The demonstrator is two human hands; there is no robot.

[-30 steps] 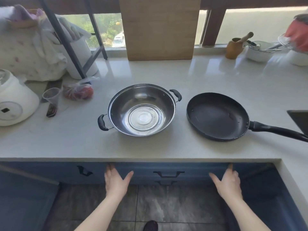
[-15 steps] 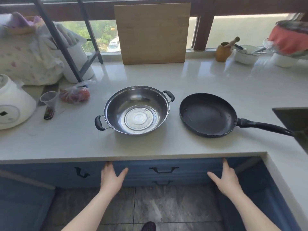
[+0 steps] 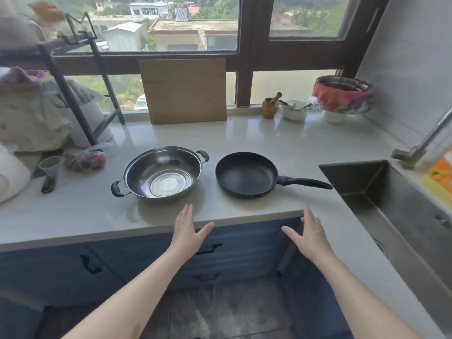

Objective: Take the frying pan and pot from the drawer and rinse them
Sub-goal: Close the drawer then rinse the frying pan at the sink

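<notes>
A pale, glossy table (image 3: 281, 143) runs along a wide window (image 3: 171, 23) with a dark brown frame; rooftops and trees show outside. On it sit the steel pot (image 3: 162, 172) with two black handles and, just to its right, the black frying pan (image 3: 247, 174), its handle pointing right toward the steel sink (image 3: 396, 216). The two are close but apart. A wooden cutting board (image 3: 183, 90) leans upright against the window at the far edge. A dark metal rack (image 3: 71, 94) stands far left. Blue drawers (image 3: 227, 250) with black handles sit closed under the table. Both hands, left (image 3: 188, 231) and right (image 3: 309, 234), hover at the near edge with fingers spread, holding nothing.
</notes>
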